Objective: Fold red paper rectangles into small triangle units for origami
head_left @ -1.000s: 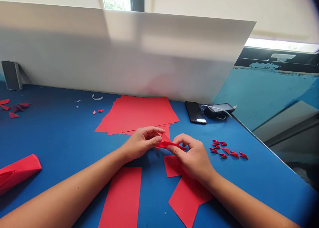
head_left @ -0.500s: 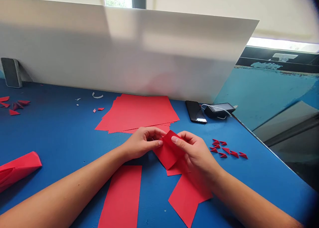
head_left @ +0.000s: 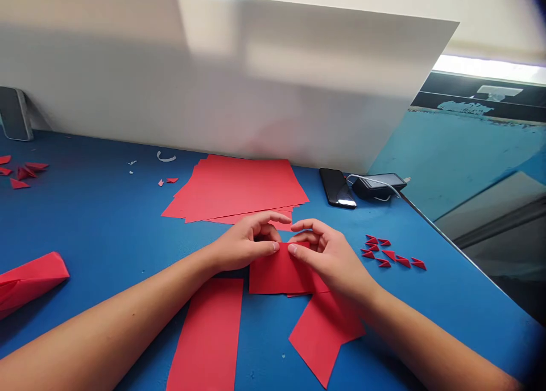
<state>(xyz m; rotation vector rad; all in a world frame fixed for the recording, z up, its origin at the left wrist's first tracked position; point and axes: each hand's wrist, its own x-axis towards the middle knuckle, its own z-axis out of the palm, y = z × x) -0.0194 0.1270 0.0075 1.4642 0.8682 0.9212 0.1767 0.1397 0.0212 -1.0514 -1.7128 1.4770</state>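
Observation:
A small rectangle of red paper (head_left: 273,272) lies flat on the blue table under both hands. My left hand (head_left: 247,244) pinches its upper edge from the left, thumb on top. My right hand (head_left: 328,255) holds the same edge from the right, its thumb on the paper. Beneath my right wrist lies a cut red paper piece (head_left: 322,335), partly hidden. A long red paper strip (head_left: 207,334) sits below my left hand, and a stack of red paper sheets (head_left: 234,189) lies just beyond my fingertips.
Several small folded red paper triangles (head_left: 386,253) lie right of my right hand, more (head_left: 21,172) at the far left. A rolled red paper bundle (head_left: 25,283) lies left. A phone (head_left: 336,187) and a cabled power bank (head_left: 377,185) stand before a white board (head_left: 213,66).
The red paper between my hands has gone from tilted and raised to lying flat on the table as a rectangle. My hands have moved slightly apart along its upper edge.

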